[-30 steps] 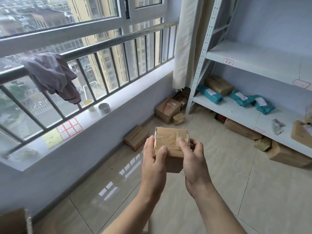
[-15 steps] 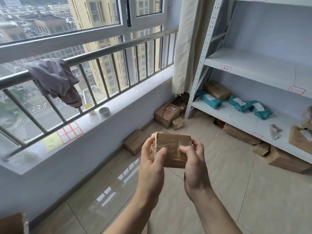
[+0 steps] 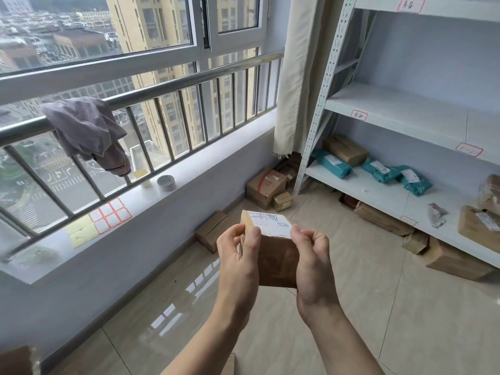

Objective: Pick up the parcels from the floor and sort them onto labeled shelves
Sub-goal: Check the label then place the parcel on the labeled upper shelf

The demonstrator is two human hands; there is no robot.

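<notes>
Both hands, left (image 3: 238,255) and right (image 3: 311,262), clamp a small brown cardboard parcel (image 3: 278,262) between them, its white printed label (image 3: 272,224) facing up above the glossy tiled floor (image 3: 378,307).

Both forearms reach forward, bare. Left hand (image 3: 238,255) and right hand (image 3: 311,261) sit close together at chest height, thumbs up top, fingers curled, pinching the same small box (image 3: 276,255) between them.
</notes>
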